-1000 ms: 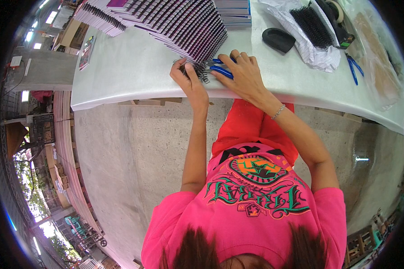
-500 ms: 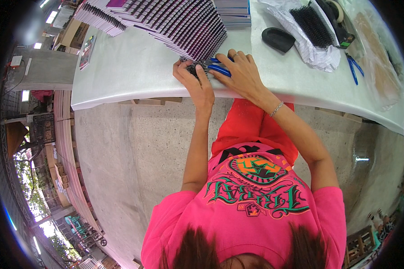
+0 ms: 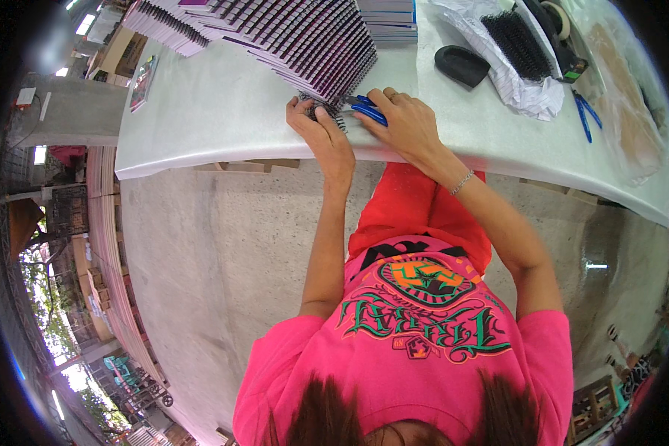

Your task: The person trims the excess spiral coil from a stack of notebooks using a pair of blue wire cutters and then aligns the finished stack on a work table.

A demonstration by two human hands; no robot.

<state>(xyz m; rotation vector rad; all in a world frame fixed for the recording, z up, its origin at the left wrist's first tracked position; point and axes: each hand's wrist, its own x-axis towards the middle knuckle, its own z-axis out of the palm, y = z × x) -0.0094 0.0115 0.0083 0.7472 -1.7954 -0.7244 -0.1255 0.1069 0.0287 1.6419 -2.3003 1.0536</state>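
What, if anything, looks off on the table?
Nothing looks spilled or damaged. Only mildly untidy: the white paper beneath the black bundle, right of the stacked books, lies crumpled rather than flat.

Bright, diffuse light fills the middle of the frame. White ceiling lamps (image 3: 85,24) glow at upper left; overexposed daylight glares at lower left. The smooth white tabletop (image 3: 223,111) shines softly, its straight edge bowed by the fisheye. A hazy pale smudge (image 3: 48,48) blurs the upper left; black vignetting darkens the rim.
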